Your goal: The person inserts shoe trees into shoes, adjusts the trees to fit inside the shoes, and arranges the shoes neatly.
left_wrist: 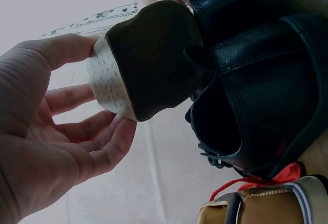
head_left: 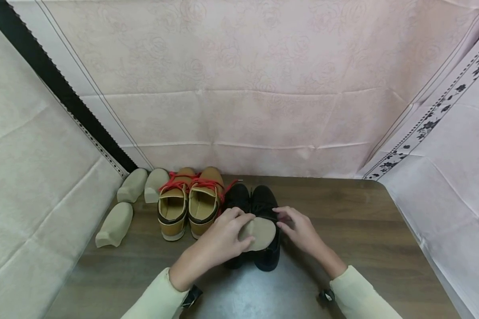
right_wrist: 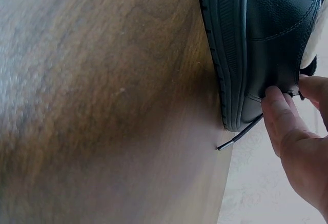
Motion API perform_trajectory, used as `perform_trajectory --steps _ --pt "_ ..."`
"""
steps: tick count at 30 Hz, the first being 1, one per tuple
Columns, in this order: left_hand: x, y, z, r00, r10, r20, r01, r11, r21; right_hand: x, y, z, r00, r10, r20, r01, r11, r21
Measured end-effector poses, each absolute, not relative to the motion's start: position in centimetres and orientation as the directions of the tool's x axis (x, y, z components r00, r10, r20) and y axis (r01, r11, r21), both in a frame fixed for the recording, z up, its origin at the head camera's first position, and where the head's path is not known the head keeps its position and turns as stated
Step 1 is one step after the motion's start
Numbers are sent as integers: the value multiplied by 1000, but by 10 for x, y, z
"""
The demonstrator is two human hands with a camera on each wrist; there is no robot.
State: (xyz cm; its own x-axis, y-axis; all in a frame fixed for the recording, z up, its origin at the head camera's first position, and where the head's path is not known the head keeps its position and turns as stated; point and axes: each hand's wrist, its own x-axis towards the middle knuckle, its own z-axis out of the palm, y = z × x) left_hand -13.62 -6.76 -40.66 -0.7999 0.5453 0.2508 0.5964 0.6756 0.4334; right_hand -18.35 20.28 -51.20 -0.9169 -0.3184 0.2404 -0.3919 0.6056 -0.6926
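My left hand (head_left: 227, 232) pinches a beige moulded shoe insert (head_left: 262, 233) between thumb and fingers, above the openings of two black lace-up shoes. In the left wrist view the insert's hollow, dark inner side (left_wrist: 156, 62) faces the camera. My right hand (head_left: 299, 229) holds the right-hand black shoe (head_left: 264, 199) at its side near the laces, fingers (right_wrist: 281, 112) against the leather and thumb by the upper edge. The other black shoe (head_left: 237, 196) stands directly to its left, partly hidden by my left hand.
Left of the black shoes stand two tan shoes (head_left: 171, 223) with red laces (head_left: 209, 182). Three more beige inserts (head_left: 115, 224) lie farther left on the wooden floor (head_left: 335, 212). Pale patterned cloth (head_left: 239, 119) hangs behind and at both sides.
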Motion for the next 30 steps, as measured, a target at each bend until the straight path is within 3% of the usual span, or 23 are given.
perform_trajectory --steps 20,30 --pt "-145 -46 -415 -829 517 210 548 682 484 -185 203 -509 -914 -330 236 -396 604 -691" --pt "-153 -41 -420 -804 550 225 580 643 501 -183 202 -510 -911 -330 247 -405 604 -687"
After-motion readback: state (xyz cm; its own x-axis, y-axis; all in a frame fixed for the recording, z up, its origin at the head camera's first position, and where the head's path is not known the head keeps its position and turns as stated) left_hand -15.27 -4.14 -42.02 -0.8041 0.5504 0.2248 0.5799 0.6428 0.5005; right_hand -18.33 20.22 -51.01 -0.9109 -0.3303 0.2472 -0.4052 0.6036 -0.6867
